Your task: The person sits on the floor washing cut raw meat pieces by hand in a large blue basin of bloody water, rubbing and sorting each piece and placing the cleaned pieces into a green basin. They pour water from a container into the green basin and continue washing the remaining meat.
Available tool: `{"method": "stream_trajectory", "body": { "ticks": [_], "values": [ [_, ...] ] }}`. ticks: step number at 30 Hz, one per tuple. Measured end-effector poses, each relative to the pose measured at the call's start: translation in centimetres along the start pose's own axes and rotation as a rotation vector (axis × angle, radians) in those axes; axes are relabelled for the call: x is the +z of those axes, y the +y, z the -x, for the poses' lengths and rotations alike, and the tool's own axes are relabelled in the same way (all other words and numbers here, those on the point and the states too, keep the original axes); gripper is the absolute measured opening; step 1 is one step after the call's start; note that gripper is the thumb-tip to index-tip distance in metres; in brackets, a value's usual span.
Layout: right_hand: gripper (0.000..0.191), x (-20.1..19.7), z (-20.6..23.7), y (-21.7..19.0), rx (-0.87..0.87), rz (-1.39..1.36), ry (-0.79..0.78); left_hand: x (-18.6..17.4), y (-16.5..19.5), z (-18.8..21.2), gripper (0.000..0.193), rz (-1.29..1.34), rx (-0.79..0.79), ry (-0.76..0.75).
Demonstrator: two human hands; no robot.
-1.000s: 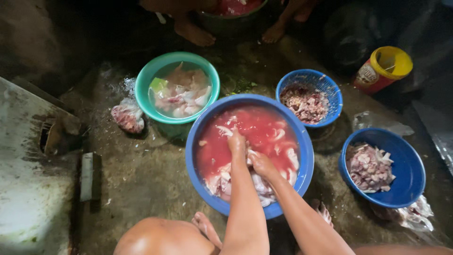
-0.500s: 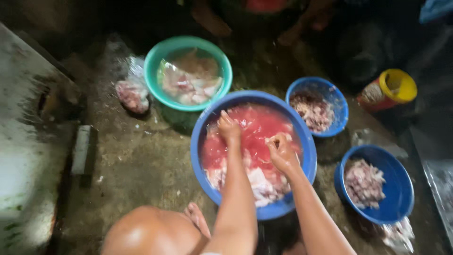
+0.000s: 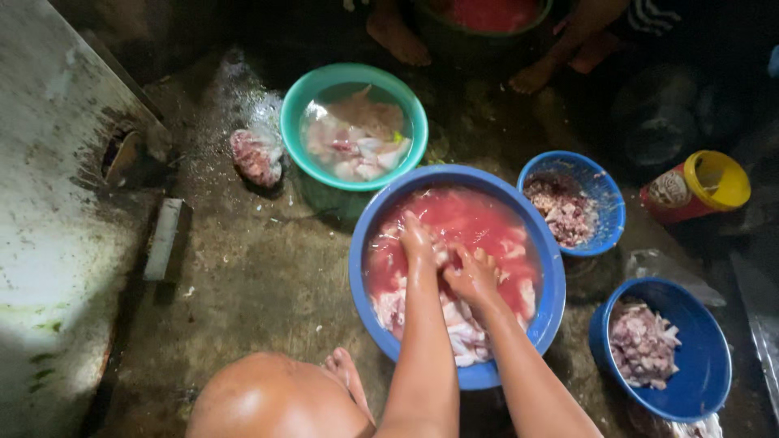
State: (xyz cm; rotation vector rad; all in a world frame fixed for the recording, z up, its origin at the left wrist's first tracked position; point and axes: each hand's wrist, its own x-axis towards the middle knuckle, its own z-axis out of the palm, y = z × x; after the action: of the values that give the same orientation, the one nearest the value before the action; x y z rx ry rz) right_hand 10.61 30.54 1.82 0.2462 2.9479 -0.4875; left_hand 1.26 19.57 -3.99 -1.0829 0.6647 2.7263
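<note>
Wet, dark concrete floor (image 3: pixel 243 276), dimly lit; big blue basin (image 3: pixel 552 284) of red water and pale meat sits centre frame; left hand (image 3: pixel 420 242) and right hand (image 3: pixel 473 274) press together inside, both clenched on meat pieces (image 3: pixel 462 324).

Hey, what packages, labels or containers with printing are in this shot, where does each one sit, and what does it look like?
Red cylindrical tub with a yellow rim and a pale printed label: lying tilted on the ground at far right, beyond the small blue bowl of meat scraps.
Clear plastic bag of pinkish meat: on the ground left of the green bowl, crumpled, no label visible.
No signs or screens in view.
</note>
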Motion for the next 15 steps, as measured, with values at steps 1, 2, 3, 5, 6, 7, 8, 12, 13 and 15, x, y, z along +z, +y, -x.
{"method": "stream_trajectory", "body": {
  "ticks": [1, 2, 3, 5, 6, 7, 8, 12, 13, 15],
  "values": [
    [0.043, -0.7, 0.1, 0.0, -0.045, 0.048, 0.014, 0.1, -0.1, 0.1, 0.046, 0.000, -0.053, -0.017],
    [0.037, -1.3, 0.1, -0.2, -0.095, 0.095, 0.027, 0.1, -0.1, 0.2, 0.046, 0.003, -0.102, -0.031],
    [0.042, -1.7, 0.1, -0.5, -0.170, 0.116, 0.134, 0.2, -0.1, 0.3, 0.046, 0.036, -0.091, -0.061],
    [0.055, -2.7, 0.7, -0.8, -0.304, 0.167, 0.326, 0.2, -0.1, 0.4, 0.047, 0.102, -0.094, -0.104],
    [0.056, -3.2, 0.8, -1.0, -0.327, 0.131, 0.312, 0.4, -0.1, 0.6, 0.046, 0.100, -0.131, -0.115],
    [0.058, -3.7, 0.9, -1.2, -0.351, 0.090, 0.301, 0.5, -0.1, 0.7, 0.046, 0.093, -0.164, -0.127],
    [0.060, -4.2, 0.8, -1.6, -0.378, 0.042, 0.298, 0.7, 0.0, 0.8, 0.046, 0.084, -0.189, -0.145],
    [0.032, -6.5, 0.5, -3.0, -0.174, 0.272, -0.138, 1.7, 0.3, 1.2, 0.047, -0.051, 0.073, 0.006],
    [0.033, -7.2, 0.6, -3.2, -0.099, 0.267, -0.207, 1.9, 0.5, 1.3, 0.049, -0.131, 0.237, 0.078],
    [0.034, -8.2, 1.0, -3.6, -0.040, 0.279, -0.270, 2.3, 0.8, 1.2, 0.053, -0.293, 0.487, 0.187]
  ]
}}
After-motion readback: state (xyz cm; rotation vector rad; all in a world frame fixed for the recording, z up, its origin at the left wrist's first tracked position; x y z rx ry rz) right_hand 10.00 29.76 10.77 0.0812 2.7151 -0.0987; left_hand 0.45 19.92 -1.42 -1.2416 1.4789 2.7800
